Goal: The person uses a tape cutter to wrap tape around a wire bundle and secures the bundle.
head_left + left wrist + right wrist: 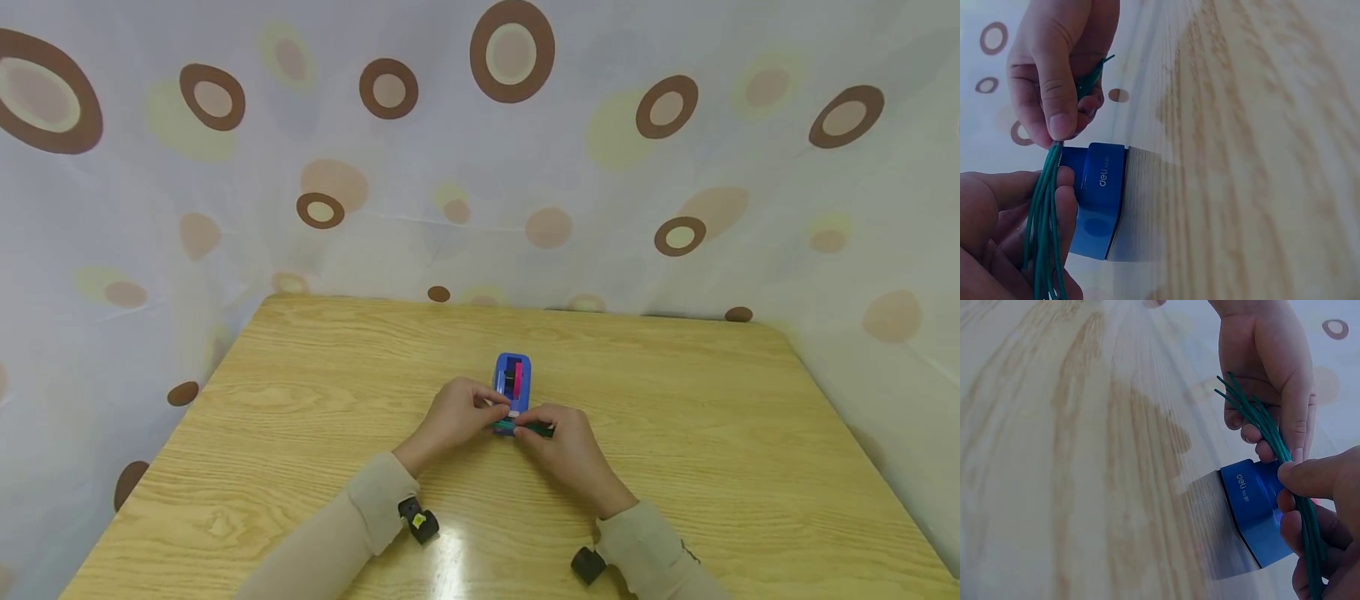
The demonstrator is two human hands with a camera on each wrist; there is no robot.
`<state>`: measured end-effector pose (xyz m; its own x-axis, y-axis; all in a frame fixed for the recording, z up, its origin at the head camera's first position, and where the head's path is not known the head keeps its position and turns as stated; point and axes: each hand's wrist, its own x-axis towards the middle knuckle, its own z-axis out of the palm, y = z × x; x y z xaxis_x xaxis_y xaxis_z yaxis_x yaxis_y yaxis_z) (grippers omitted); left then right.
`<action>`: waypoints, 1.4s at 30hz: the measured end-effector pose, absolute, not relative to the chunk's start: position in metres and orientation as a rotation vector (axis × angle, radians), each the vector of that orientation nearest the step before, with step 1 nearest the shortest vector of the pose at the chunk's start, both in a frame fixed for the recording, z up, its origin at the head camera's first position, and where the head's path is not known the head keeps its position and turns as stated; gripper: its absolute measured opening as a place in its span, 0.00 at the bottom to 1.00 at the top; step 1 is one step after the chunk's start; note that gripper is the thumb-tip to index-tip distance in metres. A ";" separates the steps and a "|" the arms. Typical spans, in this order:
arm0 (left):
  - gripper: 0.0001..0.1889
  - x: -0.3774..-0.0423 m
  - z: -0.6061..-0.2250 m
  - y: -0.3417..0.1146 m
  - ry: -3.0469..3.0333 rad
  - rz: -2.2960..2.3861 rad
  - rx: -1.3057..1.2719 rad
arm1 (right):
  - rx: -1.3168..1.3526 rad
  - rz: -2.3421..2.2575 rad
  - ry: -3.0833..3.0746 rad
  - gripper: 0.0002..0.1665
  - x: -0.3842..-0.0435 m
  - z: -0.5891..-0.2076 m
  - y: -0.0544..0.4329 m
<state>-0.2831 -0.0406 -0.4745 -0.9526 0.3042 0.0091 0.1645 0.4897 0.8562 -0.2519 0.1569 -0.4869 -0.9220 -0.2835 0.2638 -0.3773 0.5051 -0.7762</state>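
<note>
A bundle of thin green wires (1272,434) lies across the front end of a blue tape dispenser (527,392). My left hand (459,410) pinches the bundle on the left side, its fingertips close to the dispenser's cutting end. On the right side my right hand (567,440) pinches the same bundle between thumb and fingers, near the left fingertips. In the left wrist view the loose wire ends (1041,237) spread over the left fingers. The dispenser's front (1100,194) carries the word deli. Whether tape touches the wires is hidden by my fingers.
A pink-cored tape roll (518,379) sits inside the dispenser. Everything rests on a wood-grain table (675,392). Behind and at both sides hangs a pale curtain (450,158) with brown rings and spots. Small black cameras (420,521) are strapped at both wrists.
</note>
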 end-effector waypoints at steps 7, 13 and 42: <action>0.06 -0.284 -0.475 -0.040 2.611 1.444 0.423 | 0.654 1.353 -2.595 0.05 -0.253 -0.486 0.157; 0.05 -0.285 -0.475 -0.040 2.604 1.440 0.422 | 0.663 1.351 -2.606 0.06 -0.253 -0.485 0.157; 0.08 -0.285 -0.477 -0.045 2.606 1.425 0.481 | 0.523 1.408 -2.676 0.06 -0.250 -0.484 0.154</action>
